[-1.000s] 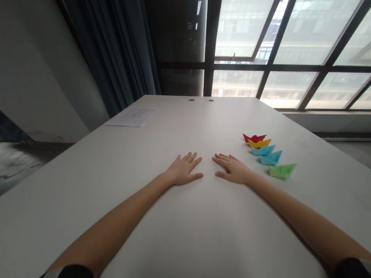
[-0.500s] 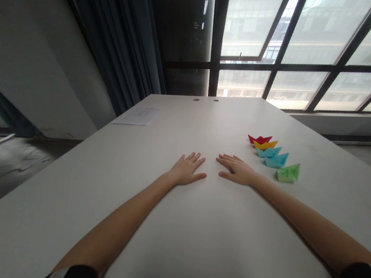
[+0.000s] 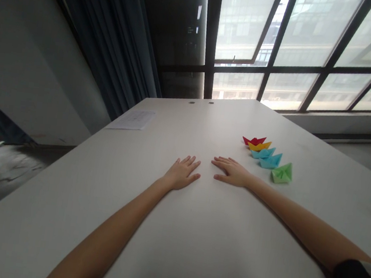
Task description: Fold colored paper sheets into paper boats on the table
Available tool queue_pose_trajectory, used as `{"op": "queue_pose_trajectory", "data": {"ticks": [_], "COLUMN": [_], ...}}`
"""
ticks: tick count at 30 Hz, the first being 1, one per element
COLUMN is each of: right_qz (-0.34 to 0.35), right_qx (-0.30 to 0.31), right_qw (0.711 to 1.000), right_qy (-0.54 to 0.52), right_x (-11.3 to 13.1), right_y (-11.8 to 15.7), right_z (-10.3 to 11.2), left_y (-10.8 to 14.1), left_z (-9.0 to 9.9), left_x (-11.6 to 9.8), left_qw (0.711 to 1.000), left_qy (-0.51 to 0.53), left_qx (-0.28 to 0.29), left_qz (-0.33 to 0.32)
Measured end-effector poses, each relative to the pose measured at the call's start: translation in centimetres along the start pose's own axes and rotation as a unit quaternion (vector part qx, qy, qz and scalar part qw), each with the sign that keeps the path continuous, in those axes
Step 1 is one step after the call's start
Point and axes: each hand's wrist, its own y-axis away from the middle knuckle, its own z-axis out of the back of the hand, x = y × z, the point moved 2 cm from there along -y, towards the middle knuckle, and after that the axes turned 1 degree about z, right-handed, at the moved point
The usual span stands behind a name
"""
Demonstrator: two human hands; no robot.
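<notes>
Both hands lie flat on the white table (image 3: 173, 228), a small gap between them. My left hand (image 3: 183, 172) holds nothing, its fingers and thumb apart. My right hand (image 3: 231, 171) is likewise open and holds nothing. To the right of it, folded paper boats stand in a slanting row: a red boat (image 3: 254, 141) farthest back, then a yellow boat (image 3: 259, 146), a light blue boat (image 3: 263, 153), another blue boat (image 3: 270, 160), and a green boat (image 3: 282, 173) nearest me. Neither hand touches a boat.
A sheet of paper (image 3: 133, 120) lies near the table's left edge. Two round holes are at the far end. Behind the table are a dark blue curtain (image 3: 107, 33) and framed windows (image 3: 237, 84).
The whole view has shifted and tilted slightly, so the hands and boats appear a little farther left. On the table, the hands and boats seem to have stayed in place.
</notes>
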Motion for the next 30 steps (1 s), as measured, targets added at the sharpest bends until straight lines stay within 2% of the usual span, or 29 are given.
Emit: {"op": "queue_pose_trajectory", "data": {"ticks": [30], "right_qz": [0.01], "right_qx": [-0.022], "right_qw": [1.0], "right_qy": [0.01], "right_x": [-0.3], "right_y": [0.3], "right_z": [0.2], "left_y": [-1.1], "left_z": [0.1], "left_x": [0.1], "left_qw": [1.0], "left_qy": [0.009], "left_qx": [-0.005], "left_qz": [-0.013]}}
